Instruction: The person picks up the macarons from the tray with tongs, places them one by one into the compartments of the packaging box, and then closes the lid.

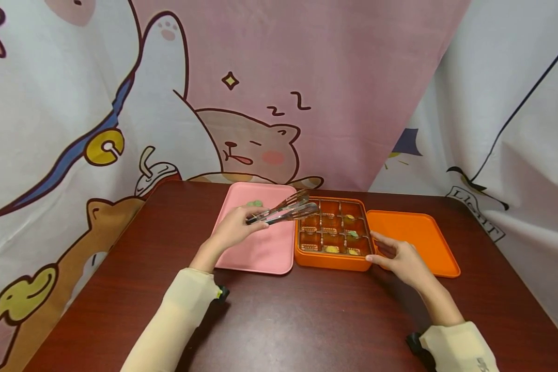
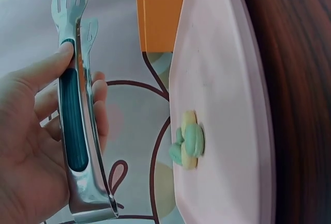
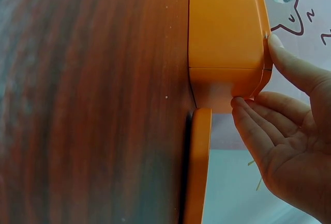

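Observation:
My left hand (image 1: 234,227) grips metal food tongs (image 2: 75,115) with dark green handle inserts, thumb on one arm and fingers round the other. The tongs' jaws stand apart with nothing between them, overlapping the box's left edge in the head view. Below lies a pink tray (image 1: 269,253) bearing a small cluster of green and yellow candies (image 2: 193,140). An orange box (image 1: 335,262) with a divided insert sits beside the tray; yellow and green pieces lie in several compartments. My right hand (image 1: 402,261) touches the box's right side with nearly straight fingers, thumb at its near corner rim.
A flat orange lid (image 1: 414,240) lies right of the box, behind my right hand. All of this rests on a dark reddish-brown table (image 1: 279,325). A cartoon-printed curtain (image 1: 335,103) hangs behind the table and along its sides.

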`<state>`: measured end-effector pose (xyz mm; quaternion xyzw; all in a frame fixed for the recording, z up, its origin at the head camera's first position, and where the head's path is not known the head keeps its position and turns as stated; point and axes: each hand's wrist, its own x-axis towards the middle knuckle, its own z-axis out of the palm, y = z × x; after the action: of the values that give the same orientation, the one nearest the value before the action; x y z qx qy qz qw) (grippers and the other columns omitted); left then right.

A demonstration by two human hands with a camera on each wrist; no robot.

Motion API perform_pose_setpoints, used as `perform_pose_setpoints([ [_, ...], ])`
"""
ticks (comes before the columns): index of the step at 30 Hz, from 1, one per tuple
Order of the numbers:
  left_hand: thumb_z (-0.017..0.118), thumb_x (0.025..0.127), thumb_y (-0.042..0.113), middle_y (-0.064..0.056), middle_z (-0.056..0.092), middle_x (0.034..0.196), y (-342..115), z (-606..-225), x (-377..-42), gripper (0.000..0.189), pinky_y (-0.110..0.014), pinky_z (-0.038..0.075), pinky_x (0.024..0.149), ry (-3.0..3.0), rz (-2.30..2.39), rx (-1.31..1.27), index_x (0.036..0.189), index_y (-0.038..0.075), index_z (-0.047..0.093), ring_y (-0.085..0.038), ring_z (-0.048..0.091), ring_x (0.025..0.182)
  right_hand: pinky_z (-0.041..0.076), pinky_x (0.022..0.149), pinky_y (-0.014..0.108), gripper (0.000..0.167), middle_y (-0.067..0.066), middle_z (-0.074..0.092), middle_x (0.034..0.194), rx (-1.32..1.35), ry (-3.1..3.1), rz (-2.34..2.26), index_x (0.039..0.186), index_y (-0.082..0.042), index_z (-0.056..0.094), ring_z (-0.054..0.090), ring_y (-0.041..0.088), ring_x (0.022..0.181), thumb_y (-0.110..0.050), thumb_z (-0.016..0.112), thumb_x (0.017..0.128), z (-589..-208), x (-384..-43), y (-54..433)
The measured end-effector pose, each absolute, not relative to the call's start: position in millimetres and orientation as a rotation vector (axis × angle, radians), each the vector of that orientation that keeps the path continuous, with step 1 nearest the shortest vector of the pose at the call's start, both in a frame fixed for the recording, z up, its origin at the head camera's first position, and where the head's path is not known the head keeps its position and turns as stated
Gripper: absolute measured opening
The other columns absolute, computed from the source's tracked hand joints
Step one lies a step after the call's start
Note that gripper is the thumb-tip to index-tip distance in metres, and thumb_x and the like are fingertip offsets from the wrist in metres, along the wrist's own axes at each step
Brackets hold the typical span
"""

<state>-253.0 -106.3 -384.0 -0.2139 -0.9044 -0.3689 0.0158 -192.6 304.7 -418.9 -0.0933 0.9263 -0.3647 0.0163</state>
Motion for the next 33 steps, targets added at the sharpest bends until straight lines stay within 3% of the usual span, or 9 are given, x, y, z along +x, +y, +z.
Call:
perform_pose_setpoints([
  [4, 0.072, 0.092, 0.025, -0.012, 0.053, 0.148, -115, -383, -252, 0.046, -0.036, 0.053, 0.084, -2.805, -1.235, -0.625, 0.135, 0.01, 0.063, -0.026, 0.065, 0.11, 0.054, 0.092, 0.048, 0.075, 0.027, 0.047, 0.147, -0.291, 2.882, -1.133, 0.149, -0.001, 0.043, 0.055, 0.044, 0.128, -0.037, 0.073, 0.09, -419, -192, 305],
  [9, 0.072, 0.092, 0.024, -0.013, 0.061, 0.139, -128, -384, -252, 0.046, -0.026, 0.05, 0.071, -2.778, -1.283, -0.585, 0.134, 0.01, 0.063, -0.022, 0.072, 0.093, 0.053, 0.092, 0.049, 0.075, 0.027, 0.047, 0.147, -0.287, 2.884, -1.131, 0.149, -0.001, 0.044, 0.055, 0.044, 0.128, -0.038, 0.073, 0.09, -419, -193, 305],
  [14, 0.075, 0.09, 0.025, -0.011, 0.07, 0.124, -143, -387, -251, 0.043, -0.033, 0.05, 0.079, -2.763, -1.191, -0.538, 0.129, 0.01, 0.067, -0.019, 0.065, 0.095, 0.053, 0.092, 0.048, 0.075, 0.026, 0.047, 0.147, -0.289, 2.88, -1.133, 0.149, -0.001, 0.044, 0.055, 0.044, 0.128, -0.038, 0.073, 0.09, -419, -193, 305],
  [33, 0.073, 0.09, 0.023, -0.02, 0.069, 0.123, -196, -406, -243, 0.044, -0.048, 0.051, 0.09, -2.885, -0.997, -0.413, 0.129, 0.004, 0.066, -0.03, 0.064, 0.105, 0.052, 0.094, 0.049, 0.074, 0.025, 0.048, 0.147, -0.284, 2.878, -1.12, 0.15, -0.005, 0.044, 0.054, 0.043, 0.129, -0.039, 0.072, 0.091, -419, -193, 306],
])
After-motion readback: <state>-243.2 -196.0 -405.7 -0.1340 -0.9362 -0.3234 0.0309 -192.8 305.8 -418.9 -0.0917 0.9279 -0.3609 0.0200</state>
